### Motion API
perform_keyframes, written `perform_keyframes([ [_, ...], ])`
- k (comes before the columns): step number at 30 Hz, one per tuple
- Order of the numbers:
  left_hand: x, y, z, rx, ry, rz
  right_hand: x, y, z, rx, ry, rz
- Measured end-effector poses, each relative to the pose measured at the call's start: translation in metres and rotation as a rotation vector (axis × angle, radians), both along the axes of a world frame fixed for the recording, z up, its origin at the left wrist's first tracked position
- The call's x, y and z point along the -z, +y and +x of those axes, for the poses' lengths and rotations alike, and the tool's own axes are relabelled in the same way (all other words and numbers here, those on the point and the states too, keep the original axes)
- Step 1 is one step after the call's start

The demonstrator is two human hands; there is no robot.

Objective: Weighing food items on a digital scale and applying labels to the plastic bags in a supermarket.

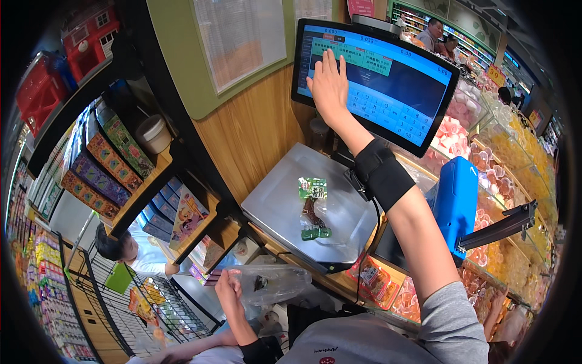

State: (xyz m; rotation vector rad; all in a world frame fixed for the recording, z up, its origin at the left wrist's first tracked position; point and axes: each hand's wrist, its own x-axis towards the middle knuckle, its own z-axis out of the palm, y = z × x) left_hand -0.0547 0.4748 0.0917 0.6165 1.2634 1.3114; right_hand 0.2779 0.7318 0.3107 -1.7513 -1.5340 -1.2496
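My right hand (327,85) reaches to the upper left of a touchscreen (400,97), fingers extended; I cannot tell whether they touch it. My left hand (230,290), low in the view, is closed on a clear plastic bag (273,279) with a small dark item inside. Between the two hands lies a metal scale platform (270,203), bearing a small green-ended packet (312,206) of brown food. A black band with a device is on my right wrist. A blue machine (448,200) with a dark arm stands right of the scale.
Shelves (163,158) of boxes rise at the left, with a person (124,246) beside a wire cart (163,306) below them. Bins (503,158) of wrapped goods line the right. Other people (430,36) stand behind the screen. A cable hangs beside the scale.
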Motion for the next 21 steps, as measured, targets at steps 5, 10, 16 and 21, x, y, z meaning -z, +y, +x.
perform_keyframes([
  [5,-0.002,-0.006,-0.004,0.013,0.002,-0.006,-0.006,-0.001,-0.005,-0.068,-0.040,0.034],
  [10,-0.010,-0.022,-0.007,-0.012,0.022,0.020,-0.017,-0.023,-0.025,-0.177,0.033,0.080],
  [16,-0.008,-0.018,0.007,0.048,0.049,0.010,-0.004,-0.091,-0.049,-0.585,0.299,0.297],
  [21,-0.038,-0.003,0.022,0.093,0.033,0.052,0.055,-0.111,-0.027,-0.724,0.848,-0.132],
])
